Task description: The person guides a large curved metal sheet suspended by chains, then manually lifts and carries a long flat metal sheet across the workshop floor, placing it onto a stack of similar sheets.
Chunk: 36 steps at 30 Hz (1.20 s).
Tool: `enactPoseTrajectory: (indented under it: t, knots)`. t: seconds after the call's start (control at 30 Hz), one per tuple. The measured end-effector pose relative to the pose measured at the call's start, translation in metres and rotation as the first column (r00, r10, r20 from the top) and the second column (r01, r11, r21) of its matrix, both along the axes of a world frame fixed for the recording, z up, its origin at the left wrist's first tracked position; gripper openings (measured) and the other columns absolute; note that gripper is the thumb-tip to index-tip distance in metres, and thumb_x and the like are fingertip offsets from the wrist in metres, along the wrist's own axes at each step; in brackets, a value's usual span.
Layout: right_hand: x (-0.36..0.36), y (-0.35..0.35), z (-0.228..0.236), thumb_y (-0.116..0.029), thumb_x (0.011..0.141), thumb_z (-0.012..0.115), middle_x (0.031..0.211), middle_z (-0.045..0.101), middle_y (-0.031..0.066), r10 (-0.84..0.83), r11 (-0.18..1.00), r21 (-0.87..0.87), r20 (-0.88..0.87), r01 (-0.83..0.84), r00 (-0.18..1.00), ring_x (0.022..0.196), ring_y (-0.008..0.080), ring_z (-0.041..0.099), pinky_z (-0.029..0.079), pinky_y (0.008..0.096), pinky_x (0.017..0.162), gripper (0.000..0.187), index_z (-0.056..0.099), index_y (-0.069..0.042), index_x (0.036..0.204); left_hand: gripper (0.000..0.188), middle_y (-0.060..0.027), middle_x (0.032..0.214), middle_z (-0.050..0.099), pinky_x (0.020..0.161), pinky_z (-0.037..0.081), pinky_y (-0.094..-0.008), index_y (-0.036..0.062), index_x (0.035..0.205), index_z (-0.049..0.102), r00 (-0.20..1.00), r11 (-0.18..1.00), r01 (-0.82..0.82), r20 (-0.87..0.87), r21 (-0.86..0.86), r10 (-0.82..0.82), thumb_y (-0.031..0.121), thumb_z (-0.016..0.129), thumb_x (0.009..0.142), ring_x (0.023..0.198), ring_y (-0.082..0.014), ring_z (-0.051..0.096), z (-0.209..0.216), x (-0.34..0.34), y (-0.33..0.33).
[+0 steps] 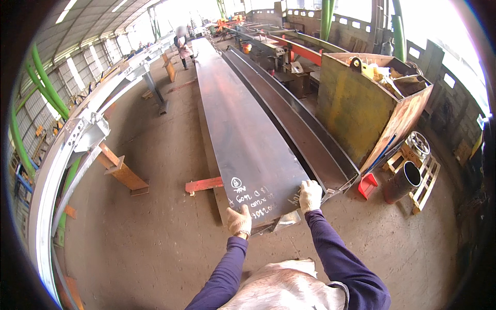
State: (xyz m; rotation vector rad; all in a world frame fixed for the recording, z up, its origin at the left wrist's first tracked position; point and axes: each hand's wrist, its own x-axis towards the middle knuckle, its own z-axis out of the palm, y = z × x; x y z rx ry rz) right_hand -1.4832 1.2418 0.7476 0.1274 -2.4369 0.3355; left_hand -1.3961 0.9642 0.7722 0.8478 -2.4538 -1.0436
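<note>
A long flat steel plate (243, 124) stretches away from me, with white chalk marks near its close end. My left hand (239, 221), in a pale work glove, grips the near left corner, thumb on top and fingers hidden below the edge. At the near right corner, my gloved right hand (310, 196) is closed over the plate's edge. Right beside the plate lies a long steel channel (315, 150) with raised sides. Under the plate's near end, a red support beam (204, 185) sticks out to the left.
Along the left runs a long pale steel beam (51, 191) on orange stands (126, 175). At right stand a big yellowed bin (356, 103), a red dustpan (368, 185), a dark cylinder (403, 182) and a wooden pallet (428, 183). Another person (182, 46) is near the plate's far end.
</note>
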Motion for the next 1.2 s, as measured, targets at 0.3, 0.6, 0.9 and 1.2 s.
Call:
enactPoseTrajectory:
  t: [0.3,0.6,0.9,1.2]
  knots:
    - [-0.012,0.035,0.018,-0.019,0.082,0.073,0.120,0.061,0.0221,0.351,0.935,-0.083,0.081,-0.345,0.933,0.117,0.0446,0.055,0.046,0.0541,0.097,0.044,0.061,0.000,0.119,0.063,-0.0328,0.121,0.066,0.095,0.052,-0.0540,-0.0059,0.127,0.052,0.999,0.999,-0.029,0.026,0.024,0.028,0.049,0.062,0.098,0.112,-0.0491,0.065,-0.033,-0.012,0.016]
    - [-0.110,0.191,-0.073,-0.038,0.093,0.066,0.143,0.056,0.0257,0.412,0.911,-0.077,0.141,-0.405,0.900,0.138,0.0487,0.046,0.033,0.0613,0.118,0.056,0.062,-0.002,0.136,0.060,-0.0312,0.122,0.068,0.096,0.052,-0.0537,-0.0043,0.130,0.056,0.979,0.979,-0.157,0.112,-0.132,0.172,0.049,0.056,0.102,0.115,-0.0498,0.064,-0.078,-0.103,0.172]
    - [-0.169,0.307,-0.093,-0.032,0.086,0.070,0.136,0.059,0.0250,0.446,0.891,-0.139,0.103,-0.431,0.889,0.130,0.0466,0.050,0.036,0.0585,0.114,0.054,0.064,0.001,0.128,0.059,-0.0322,0.121,0.067,0.099,0.050,-0.0531,-0.0056,0.122,0.061,0.973,0.978,-0.171,0.133,-0.120,0.186,0.050,0.053,0.104,0.115,-0.0502,0.063,-0.113,-0.159,0.285]
    - [-0.214,0.351,-0.118,-0.032,0.087,0.071,0.141,0.058,0.0261,0.436,0.891,-0.199,0.128,-0.408,0.891,0.137,0.0477,0.047,0.032,0.0584,0.119,0.054,0.065,0.000,0.131,0.056,-0.0300,0.115,0.070,0.095,0.051,-0.0534,-0.0047,0.116,0.063,0.978,0.977,-0.181,0.080,-0.114,0.191,0.050,0.057,0.102,0.109,-0.0486,0.066,-0.138,-0.206,0.327]
